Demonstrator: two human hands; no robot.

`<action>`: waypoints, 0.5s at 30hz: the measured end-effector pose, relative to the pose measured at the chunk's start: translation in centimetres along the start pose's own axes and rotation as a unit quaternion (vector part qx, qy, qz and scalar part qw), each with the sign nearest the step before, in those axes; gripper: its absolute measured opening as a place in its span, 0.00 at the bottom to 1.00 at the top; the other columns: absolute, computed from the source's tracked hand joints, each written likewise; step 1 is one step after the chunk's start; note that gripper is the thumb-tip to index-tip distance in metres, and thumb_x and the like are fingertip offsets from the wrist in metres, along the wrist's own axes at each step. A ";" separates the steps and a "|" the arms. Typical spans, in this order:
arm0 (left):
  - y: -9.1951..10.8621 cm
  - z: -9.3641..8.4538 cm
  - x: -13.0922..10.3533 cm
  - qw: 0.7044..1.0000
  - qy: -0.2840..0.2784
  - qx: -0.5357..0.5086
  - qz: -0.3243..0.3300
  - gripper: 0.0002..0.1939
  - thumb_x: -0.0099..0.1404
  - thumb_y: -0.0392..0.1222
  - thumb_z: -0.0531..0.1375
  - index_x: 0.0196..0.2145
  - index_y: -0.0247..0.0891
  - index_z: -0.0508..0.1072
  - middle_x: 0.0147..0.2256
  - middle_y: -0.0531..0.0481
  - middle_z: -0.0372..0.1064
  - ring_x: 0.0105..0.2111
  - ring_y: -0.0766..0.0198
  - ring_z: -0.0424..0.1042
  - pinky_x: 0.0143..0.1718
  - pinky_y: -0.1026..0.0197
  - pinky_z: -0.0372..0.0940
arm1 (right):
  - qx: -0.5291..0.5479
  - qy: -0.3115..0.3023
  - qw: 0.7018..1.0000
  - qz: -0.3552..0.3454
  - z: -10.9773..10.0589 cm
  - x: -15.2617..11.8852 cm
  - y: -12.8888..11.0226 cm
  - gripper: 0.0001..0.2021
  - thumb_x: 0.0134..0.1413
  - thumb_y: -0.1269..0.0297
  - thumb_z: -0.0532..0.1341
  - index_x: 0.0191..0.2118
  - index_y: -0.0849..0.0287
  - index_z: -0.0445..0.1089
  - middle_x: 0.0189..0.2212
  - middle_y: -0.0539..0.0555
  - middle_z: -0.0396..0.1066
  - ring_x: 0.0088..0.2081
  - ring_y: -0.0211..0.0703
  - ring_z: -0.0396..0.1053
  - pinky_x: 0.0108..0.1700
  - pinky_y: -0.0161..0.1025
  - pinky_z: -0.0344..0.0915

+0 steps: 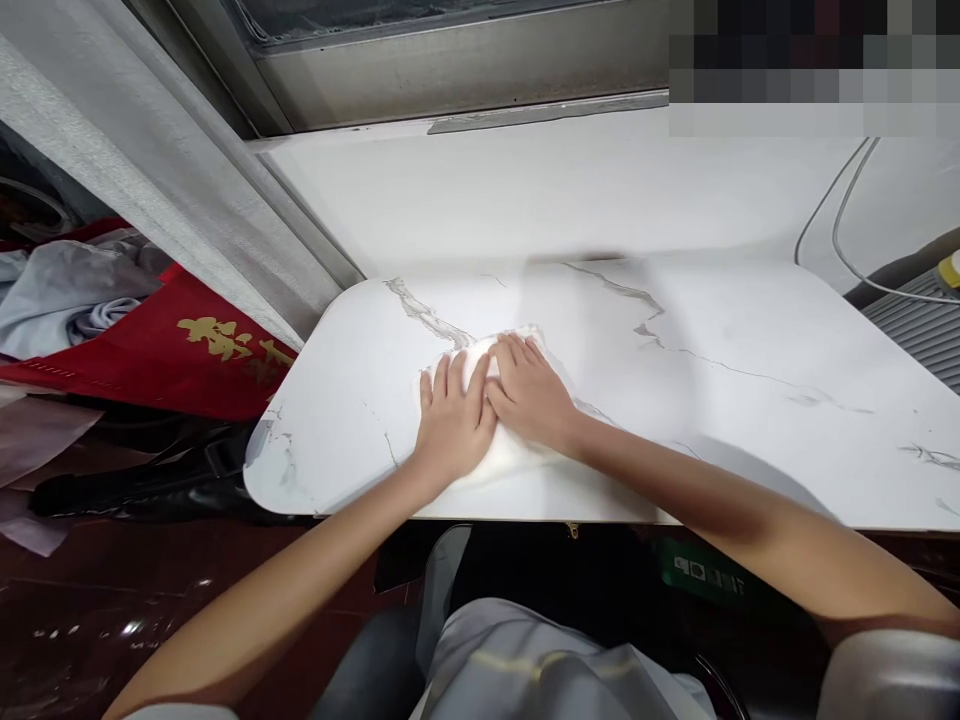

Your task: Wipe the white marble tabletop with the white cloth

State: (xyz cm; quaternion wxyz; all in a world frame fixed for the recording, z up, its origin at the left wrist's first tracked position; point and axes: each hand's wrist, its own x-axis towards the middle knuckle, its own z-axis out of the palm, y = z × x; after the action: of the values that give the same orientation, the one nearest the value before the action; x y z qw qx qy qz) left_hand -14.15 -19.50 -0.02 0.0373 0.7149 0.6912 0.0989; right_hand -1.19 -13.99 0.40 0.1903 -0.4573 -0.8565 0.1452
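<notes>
A white cloth (504, 455) lies flat on a white marble-patterned tabletop (750, 440), near its front edge. Resting on the cloth's left part is my left hand (455, 425), palm down with the fingers spread. My right hand (532, 397) presses flat on the upper right part of the same cloth, its fingers stretched forward. The two hands lie side by side, touching or nearly so around the right thumb. Much of the cloth is hidden beneath them.
A white wall (525, 200) closes off the table's back, below a metal window frame (465, 75). Left stands a grey post (172, 150), with a red bag (172, 350) holding grey cloth beyond it. Cables (834, 215) and a grey ribbed object (919, 325) are at the right.
</notes>
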 end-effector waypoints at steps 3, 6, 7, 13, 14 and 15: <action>0.2 0.3 3.5 1.000 -0.007 -0.002 -0.015 0.30 0.72 0.45 0.43 0.70 0.41 0.53 0.70 0.41 0.48 0.70 0.45 0.44 0.68 0.34 0.42 | -0.011 0.020 1.000 -0.014 0.2 3.1 1.9 0.24 0.62 0.69 0.46 0.59 0.71 0.63 0.63 0.66 0.62 0.67 0.54 0.53 0.70 0.51 0.45; 0.4 0.8 7.4 1.000 0.006 -0.012 -0.015 0.29 0.72 0.45 0.43 0.69 0.42 0.54 0.70 0.41 0.49 0.70 0.45 0.45 0.68 0.34 0.41 | -0.025 0.026 0.999 -0.023 -0.1 6.0 4.2 0.24 0.62 0.69 0.46 0.60 0.69 0.64 0.62 0.64 0.63 0.66 0.53 0.55 0.68 0.49 0.46; 0.4 1.0 8.7 1.000 0.009 -0.015 -0.010 0.29 0.72 0.45 0.43 0.69 0.43 0.54 0.70 0.42 0.49 0.70 0.45 0.45 0.68 0.35 0.41 | -0.030 0.028 0.999 -0.019 -0.2 6.9 4.9 0.24 0.62 0.69 0.46 0.60 0.69 0.64 0.62 0.64 0.64 0.65 0.53 0.55 0.68 0.49 0.46; 0.8 1.6 15.6 1.000 0.002 -0.014 0.026 0.29 0.72 0.44 0.43 0.69 0.42 0.55 0.69 0.42 0.50 0.70 0.48 0.46 0.68 0.38 0.41 | -0.056 0.054 0.996 0.031 -1.1 11.1 8.4 0.23 0.63 0.69 0.45 0.59 0.68 0.65 0.59 0.65 0.66 0.61 0.54 0.60 0.65 0.49 0.50; 0.9 1.6 16.5 0.999 0.003 -0.014 0.032 0.29 0.72 0.44 0.43 0.69 0.42 0.55 0.69 0.42 0.50 0.69 0.48 0.46 0.68 0.39 0.41 | -0.058 0.059 0.996 0.039 -1.2 11.6 8.9 0.23 0.63 0.68 0.45 0.58 0.68 0.65 0.59 0.65 0.66 0.61 0.55 0.60 0.64 0.50 0.51; 0.9 1.7 17.4 0.999 0.004 -0.016 0.039 0.28 0.72 0.44 0.43 0.68 0.42 0.56 0.69 0.42 0.50 0.69 0.49 0.47 0.68 0.40 0.41 | -0.059 0.063 0.995 0.047 -1.2 12.2 9.4 0.23 0.63 0.68 0.45 0.58 0.67 0.65 0.59 0.65 0.66 0.60 0.56 0.60 0.64 0.51 0.51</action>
State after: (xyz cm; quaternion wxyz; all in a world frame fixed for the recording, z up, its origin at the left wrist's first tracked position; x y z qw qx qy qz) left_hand -12.52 -2.12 0.08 0.0421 0.7400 0.6616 0.1136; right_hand -0.01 1.34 -0.13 0.2099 -0.5155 -0.8275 0.0737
